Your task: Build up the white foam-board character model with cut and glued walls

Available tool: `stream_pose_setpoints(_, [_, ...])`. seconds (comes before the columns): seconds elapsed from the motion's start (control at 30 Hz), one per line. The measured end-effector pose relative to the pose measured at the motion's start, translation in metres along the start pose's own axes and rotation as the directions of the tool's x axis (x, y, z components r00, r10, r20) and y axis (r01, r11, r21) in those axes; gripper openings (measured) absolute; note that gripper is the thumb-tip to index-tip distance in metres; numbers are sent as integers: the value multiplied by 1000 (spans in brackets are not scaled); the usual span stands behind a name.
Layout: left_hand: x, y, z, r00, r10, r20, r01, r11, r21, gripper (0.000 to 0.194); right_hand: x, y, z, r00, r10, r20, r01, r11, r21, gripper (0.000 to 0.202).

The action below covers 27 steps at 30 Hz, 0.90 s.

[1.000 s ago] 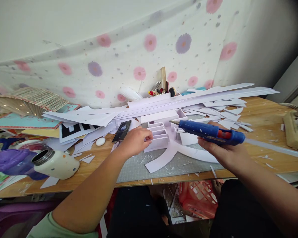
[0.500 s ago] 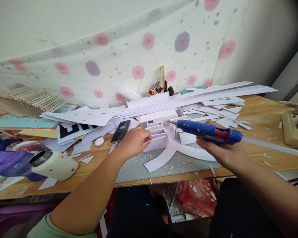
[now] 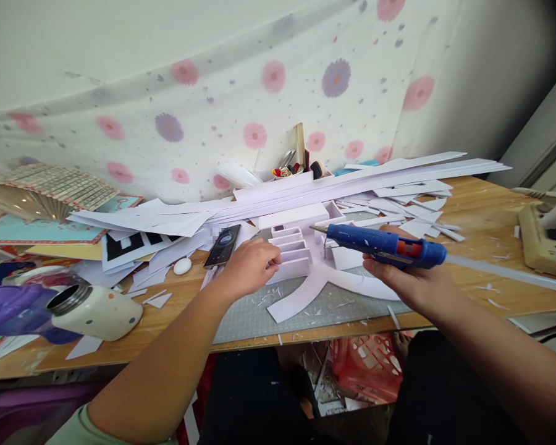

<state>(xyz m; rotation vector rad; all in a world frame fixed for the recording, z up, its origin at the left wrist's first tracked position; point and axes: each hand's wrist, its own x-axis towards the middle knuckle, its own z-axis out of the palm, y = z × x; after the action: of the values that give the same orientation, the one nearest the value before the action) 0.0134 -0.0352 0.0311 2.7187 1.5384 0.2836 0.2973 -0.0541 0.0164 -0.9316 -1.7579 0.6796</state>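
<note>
A blue glue gun (image 3: 384,246) is gripped in my right hand (image 3: 405,275), its metal nozzle pointing left over a white foam-board model (image 3: 301,290). A long translucent glue stick (image 3: 500,272) trails from its back end. My left hand (image 3: 252,266) is closed at the left side of the model, beside its upright partitions; whatever its fingertips pinch is hidden. The model has a row of narrow walled compartments and two curved arms that spread toward me. It lies on a grey cutting mat (image 3: 241,321) strewn with white slivers.
Long white strips (image 3: 352,185) and offcuts lie behind the model. To the left are a phone (image 3: 223,246), an open cream flask (image 3: 97,312) on its side, a purple bottle (image 3: 13,306) and a folding fan (image 3: 60,188). A power strip (image 3: 537,241) sits far right; a red basket (image 3: 368,368) is below.
The whole view has shifted slightly left. Both hands keep nearly the same pose over the model, and the glue gun stays in my right hand.
</note>
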Motion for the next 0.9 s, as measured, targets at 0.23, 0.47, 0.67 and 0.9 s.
stream_pose_setpoints(0.23, [0, -1, 0, 1000, 19, 3, -19, 1000, 7, 9, -1, 4, 0, 1000, 14, -1, -14, 1000, 22, 16])
stream_pose_setpoints(0.47, [-1, -1, 1, 999, 37, 5, -37, 998, 42, 10, 0, 1, 1, 999, 35, 3, -35, 999, 40, 18])
stream_pose_setpoints(0.67, [0, 1, 0, 999, 47, 15, -48, 996, 74, 9, -1, 4, 1, 1000, 7, 10, -8, 999, 45, 16])
stream_pose_setpoints(0.9, [0, -2, 1, 998, 55, 16, -56, 994, 93, 9, 0, 0, 0, 1000, 7, 17, -8, 999, 47, 18])
